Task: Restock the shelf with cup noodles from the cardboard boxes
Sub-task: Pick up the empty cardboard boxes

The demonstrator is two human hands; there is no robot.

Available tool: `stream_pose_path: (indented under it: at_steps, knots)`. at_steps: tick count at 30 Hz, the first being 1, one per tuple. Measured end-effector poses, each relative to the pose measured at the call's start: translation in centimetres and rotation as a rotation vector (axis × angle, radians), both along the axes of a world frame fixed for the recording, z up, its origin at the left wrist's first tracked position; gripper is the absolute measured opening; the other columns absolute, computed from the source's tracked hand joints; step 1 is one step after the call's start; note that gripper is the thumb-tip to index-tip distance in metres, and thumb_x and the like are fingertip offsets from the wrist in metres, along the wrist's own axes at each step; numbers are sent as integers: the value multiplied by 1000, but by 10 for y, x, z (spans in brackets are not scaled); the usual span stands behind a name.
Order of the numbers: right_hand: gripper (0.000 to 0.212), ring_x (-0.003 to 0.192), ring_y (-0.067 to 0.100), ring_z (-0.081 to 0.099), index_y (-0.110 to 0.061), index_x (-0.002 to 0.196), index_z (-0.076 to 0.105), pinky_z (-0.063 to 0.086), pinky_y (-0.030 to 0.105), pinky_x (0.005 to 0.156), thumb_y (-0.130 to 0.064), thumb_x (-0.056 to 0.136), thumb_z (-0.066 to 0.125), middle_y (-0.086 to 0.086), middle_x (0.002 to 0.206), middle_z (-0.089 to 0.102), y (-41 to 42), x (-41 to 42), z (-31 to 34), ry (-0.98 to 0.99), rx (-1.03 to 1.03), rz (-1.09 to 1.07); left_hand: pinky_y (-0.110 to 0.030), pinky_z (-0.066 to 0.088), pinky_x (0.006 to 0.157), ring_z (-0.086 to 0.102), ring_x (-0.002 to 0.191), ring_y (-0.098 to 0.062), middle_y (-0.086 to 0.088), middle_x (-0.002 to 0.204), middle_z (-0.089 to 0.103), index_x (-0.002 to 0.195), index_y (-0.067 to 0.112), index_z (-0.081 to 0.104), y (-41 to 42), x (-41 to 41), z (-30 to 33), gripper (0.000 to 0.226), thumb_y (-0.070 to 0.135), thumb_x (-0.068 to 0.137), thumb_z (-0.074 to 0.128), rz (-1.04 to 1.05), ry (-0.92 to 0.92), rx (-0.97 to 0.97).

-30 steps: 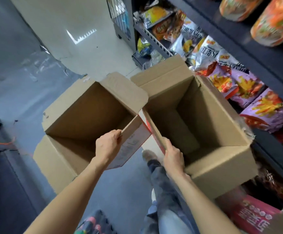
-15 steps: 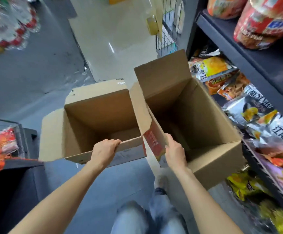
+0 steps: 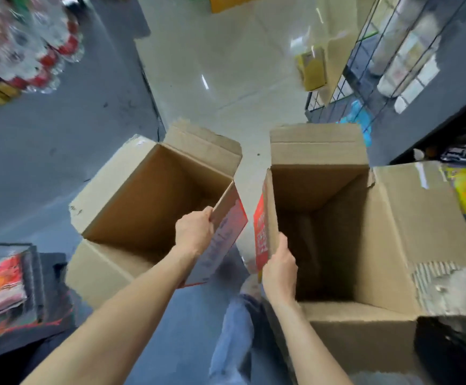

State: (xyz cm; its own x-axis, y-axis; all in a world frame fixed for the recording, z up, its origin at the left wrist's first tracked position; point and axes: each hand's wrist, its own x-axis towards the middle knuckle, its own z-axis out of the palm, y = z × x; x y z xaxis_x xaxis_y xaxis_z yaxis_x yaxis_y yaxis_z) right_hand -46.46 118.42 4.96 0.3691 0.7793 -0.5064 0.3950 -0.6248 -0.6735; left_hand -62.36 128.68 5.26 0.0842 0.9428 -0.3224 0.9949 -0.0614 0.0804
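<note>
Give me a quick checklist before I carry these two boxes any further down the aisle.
1. Left hand grips left box flap: ok.
2. Right hand grips right box edge: ok.
3. Left box has no cup noodles: ok, none visible inside.
4. Right box has no cup noodles: cannot tell, its bottom is dark.
5. Boxes apart, not snagged together: ok.
6. Floor ahead walkable: ok, though a yellow box sits by the right-hand rack.

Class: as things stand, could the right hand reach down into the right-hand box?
Probably not yet: the right hand grips the right-hand box by its inner wall. The open top leaves the way free once it lets go.
</note>
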Motion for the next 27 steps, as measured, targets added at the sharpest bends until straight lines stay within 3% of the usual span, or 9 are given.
stream_pose_path:
  at_steps: [5,9,12,15,17,19,22,25,27]
  knots:
    - [49,126,27,49,-17,145,33,42,37,102,-6,98,42,10,140,47,102,-12,-67,35,-3,-252,-33,47,74,63,90,-28,-1,100,68,105,23,62,97,37,-61,21,25,93,44,-93,-94,-21]
    - [54,139,14,33,-23,149,26,30,29,110,-19,100,46,-4,153,32,135,-13,-108,205,105,-92,-39,54,84,64,90,-20,2,101,68,110,27,65,143,71,-96,22,24,96,48,-95,-346,-80]
    - [51,140,11,28,-20,148,31,20,20,110,-20,100,46,-5,153,31,136,6,-120,112,135,-5,-38,51,90,62,99,-16,6,110,66,121,32,57,169,75,-112,28,22,99,43,49,-518,-146]
    - [45,128,23,45,-12,138,47,30,25,105,-15,94,55,6,140,49,127,31,-124,-139,200,-8,-44,45,95,55,112,-23,1,126,58,134,34,42,196,76,-117,35,27,101,36,-6,-421,-223]
    - [45,119,25,52,-12,135,50,38,31,100,-19,92,60,7,132,55,119,44,-121,-172,156,-41,-47,43,98,51,116,-26,-6,135,49,142,33,29,203,77,-115,46,29,98,40,-17,-338,-228]
    - [49,111,20,57,-18,137,46,42,33,94,-29,92,59,3,128,57,120,51,-112,-93,53,-45,-46,47,94,53,112,-25,-7,132,48,142,31,28,198,70,-106,56,27,90,50,34,-300,-193]
    - [58,99,16,62,-25,143,34,45,33,92,-44,92,54,-1,126,60,143,42,-97,59,-105,35,-36,47,84,56,103,-23,-3,123,54,134,26,40,179,39,-95,51,22,85,55,45,-163,-179]
    - [68,120,22,54,-29,149,19,44,40,103,-47,93,53,1,140,51,172,13,-93,264,-190,73,-34,48,78,59,99,-23,0,119,61,134,32,46,162,9,-95,47,12,92,47,25,-82,-191]
    - [69,133,23,43,-28,151,12,37,42,110,-31,96,54,1,150,38,193,-4,-93,435,-184,41,-31,46,73,61,97,-22,4,116,65,134,37,48,163,3,-97,49,9,94,45,-8,-100,-141]
